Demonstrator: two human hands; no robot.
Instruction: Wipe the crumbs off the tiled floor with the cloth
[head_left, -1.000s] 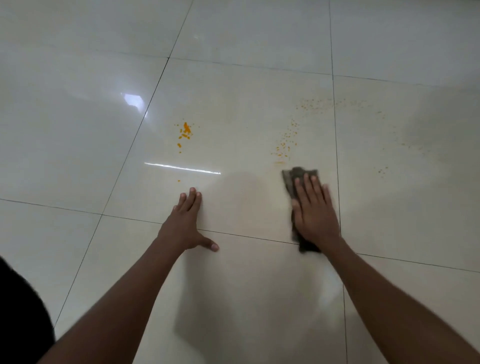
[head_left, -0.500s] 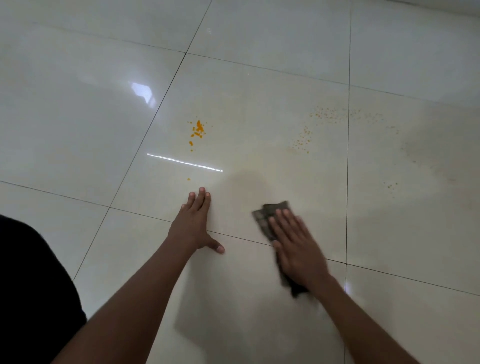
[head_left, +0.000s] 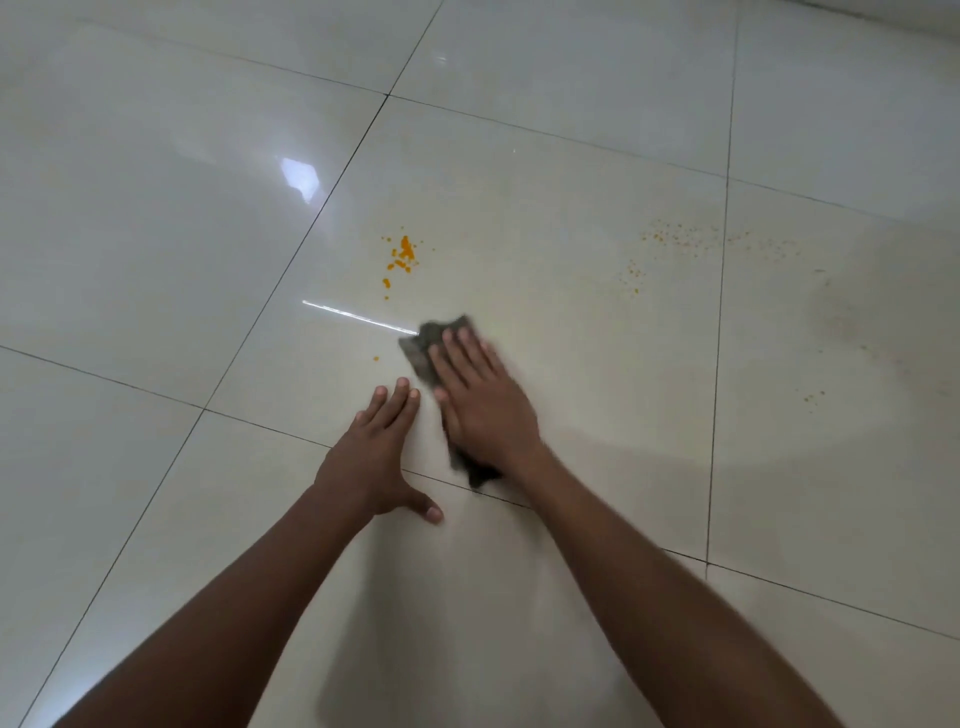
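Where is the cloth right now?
In the head view, the dark cloth lies flat on the floor near centre, pressed under the right hand, beside the left hand and just below the bright orange crumbs.

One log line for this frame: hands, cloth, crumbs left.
right hand: flat on cloth | left hand: flat on floor | orange crumbs: unwiped, ahead of cloth | fine crumbs: far right

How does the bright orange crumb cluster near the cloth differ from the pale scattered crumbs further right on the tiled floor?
The bright orange crumb cluster is dense and vivid; the pale scattered crumbs are faint and thinly spread. The cluster sits on one tile, just beyond the dark grey cloth under the right hand; the pale crumbs cross a grout line, far from the cloth. Both remain unwiped on the glossy white tiled floor.
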